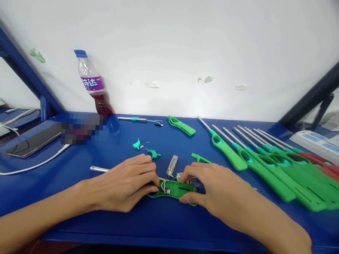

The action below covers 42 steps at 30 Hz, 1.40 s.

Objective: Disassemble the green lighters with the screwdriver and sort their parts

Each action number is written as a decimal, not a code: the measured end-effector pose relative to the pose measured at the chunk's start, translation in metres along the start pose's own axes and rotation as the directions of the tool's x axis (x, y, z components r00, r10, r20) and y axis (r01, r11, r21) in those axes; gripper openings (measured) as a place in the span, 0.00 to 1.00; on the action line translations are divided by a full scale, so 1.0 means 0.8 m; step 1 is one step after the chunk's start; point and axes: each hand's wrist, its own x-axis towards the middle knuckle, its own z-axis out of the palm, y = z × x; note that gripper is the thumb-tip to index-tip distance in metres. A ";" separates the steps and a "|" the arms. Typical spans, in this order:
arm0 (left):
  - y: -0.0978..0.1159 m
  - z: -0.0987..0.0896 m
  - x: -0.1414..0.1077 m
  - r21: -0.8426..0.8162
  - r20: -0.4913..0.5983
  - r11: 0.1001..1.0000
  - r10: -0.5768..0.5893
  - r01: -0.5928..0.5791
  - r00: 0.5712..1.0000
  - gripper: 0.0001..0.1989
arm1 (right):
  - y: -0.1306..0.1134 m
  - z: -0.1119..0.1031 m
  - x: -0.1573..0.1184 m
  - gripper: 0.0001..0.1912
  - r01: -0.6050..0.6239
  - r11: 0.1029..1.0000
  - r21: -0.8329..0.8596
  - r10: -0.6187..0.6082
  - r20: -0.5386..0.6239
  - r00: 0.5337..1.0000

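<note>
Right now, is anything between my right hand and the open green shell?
Only at the far edge: a small pale part, partly hidden, shows beside the right hand. Nothing visible separates its thumb from the near edge of the green shell.

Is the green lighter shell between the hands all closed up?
No, the green lighter shell is open, with a white wire showing inside it.

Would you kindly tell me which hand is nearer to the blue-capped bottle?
Left. The left hand is in front of the bottle and to its right, at the left end of the green casing; the right hand is at the other end, farther away.
</note>
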 end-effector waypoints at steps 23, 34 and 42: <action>-0.007 -0.016 -0.002 0.015 -0.003 0.998 -0.057 0.057 0.998 0.08 | 0.003 -0.008 -0.006 0.11 -0.103 0.989 -0.102 0.108 0.048 0.993; -0.007 -0.016 0.000 0.032 0.121 0.990 -0.138 0.135 0.983 0.05 | 0.023 -0.009 -0.027 0.18 -0.153 0.979 -0.138 0.156 0.009 0.988; -0.007 -0.014 -0.001 0.009 0.182 0.989 -0.144 0.145 0.973 0.04 | 0.034 -0.019 -0.031 0.19 -0.298 0.945 -0.135 0.302 0.009 0.953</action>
